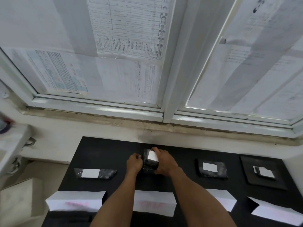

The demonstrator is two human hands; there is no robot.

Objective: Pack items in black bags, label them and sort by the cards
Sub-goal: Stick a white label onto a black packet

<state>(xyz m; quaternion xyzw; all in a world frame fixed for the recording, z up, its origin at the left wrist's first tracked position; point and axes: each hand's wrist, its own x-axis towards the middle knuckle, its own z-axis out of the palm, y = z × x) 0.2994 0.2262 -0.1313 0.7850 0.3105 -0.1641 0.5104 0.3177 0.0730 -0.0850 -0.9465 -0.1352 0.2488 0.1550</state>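
Black table (105, 154): both hands' grip (closed) on labelled bag (150, 164).

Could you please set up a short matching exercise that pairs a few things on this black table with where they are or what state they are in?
Things:
1. middle black bag
2. left black bag
3. black tray
4. white card with pink writing

Places or states:
A. far right of the table, holding loose labels
B. lying alone, labelled, left of the hands
C. near edge, at the left
D. held between both hands

Pairs: 1-D, 2-B, 3-A, 4-C
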